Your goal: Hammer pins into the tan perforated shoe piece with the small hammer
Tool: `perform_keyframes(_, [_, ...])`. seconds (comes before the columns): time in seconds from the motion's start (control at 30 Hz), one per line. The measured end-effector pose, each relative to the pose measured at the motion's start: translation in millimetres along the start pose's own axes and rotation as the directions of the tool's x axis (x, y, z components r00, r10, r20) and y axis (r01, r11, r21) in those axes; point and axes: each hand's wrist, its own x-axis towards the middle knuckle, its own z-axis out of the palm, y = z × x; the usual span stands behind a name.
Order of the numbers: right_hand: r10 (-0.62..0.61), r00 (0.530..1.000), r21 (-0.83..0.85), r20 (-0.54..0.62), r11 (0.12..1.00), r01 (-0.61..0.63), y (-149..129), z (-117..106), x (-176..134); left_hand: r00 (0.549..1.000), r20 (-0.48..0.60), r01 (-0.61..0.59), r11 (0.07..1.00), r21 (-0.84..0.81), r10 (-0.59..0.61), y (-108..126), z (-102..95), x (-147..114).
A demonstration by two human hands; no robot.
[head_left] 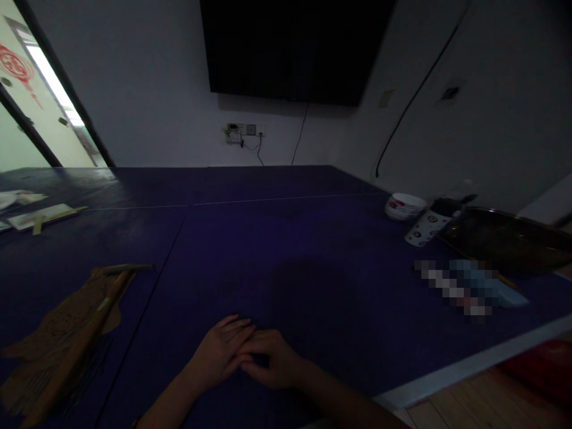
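Observation:
My left hand (222, 350) rests low on the dark blue tabletop (241, 250), its fingers stretched out to the right. Against its fingers sits my right hand (272, 357), curled, with thumb and forefinger meeting around the edge of the left hand and a small dark gap between them. No tool or object shows in either hand. Left of the hands lies what looks like a hammer (92, 333) with a wooden handle, on torn brown cardboard (58, 325). Thin dark rods or sticks (92, 372) lie beside its handle; the dim light hides their kind.
To the right stand stacked white bowls (404, 207), a patterned cup (426, 228) tilted in view, and a large metal basin (509, 238). Blurred items (453, 289) and a light blue packet (491, 286) lie before them. Papers (42, 215) lie far left. A screen (295, 47) hangs on the wall.

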Motion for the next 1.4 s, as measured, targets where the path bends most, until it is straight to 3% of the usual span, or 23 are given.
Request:
perform_keyframes(0.4, [0.085, 0.992, 0.084, 0.091, 0.992, -0.093, 5.3, 2.9, -3.0, 0.992, -0.115, -0.031, 0.993, 0.111, 0.044, 6.1, -6.7, 9.2])
perform_keyframes(0.73, [0.050, 0.998, 0.124, 0.048, 0.991, -0.056, -0.5, -0.9, 1.0, 0.973, -0.227, -0.019, 0.991, 0.131, 0.049, 8.1, -8.3, 13.7])
perform_keyframes(0.97, [-0.002, 1.000, 0.105, -0.006, 0.995, 0.003, 3.4, 1.1, 2.6, 0.972, -0.233, -0.001, 0.997, 0.076, 0.019, 8.3, -7.3, 11.2])
perform_keyframes(1.23, [0.018, 1.000, 0.096, -0.012, 0.995, -0.016, 6.5, 0.4, 4.3, 0.976, -0.218, 0.011, 0.999, 0.044, -0.001, 11.0, -3.4, 10.5])
perform_keyframes(1.4, [-0.004, 0.999, 0.097, -0.053, 0.995, 0.009, 7.0, -3.3, 5.5, 0.965, -0.262, 0.040, 0.997, 0.059, -0.023, 10.9, -6.1, 9.3])
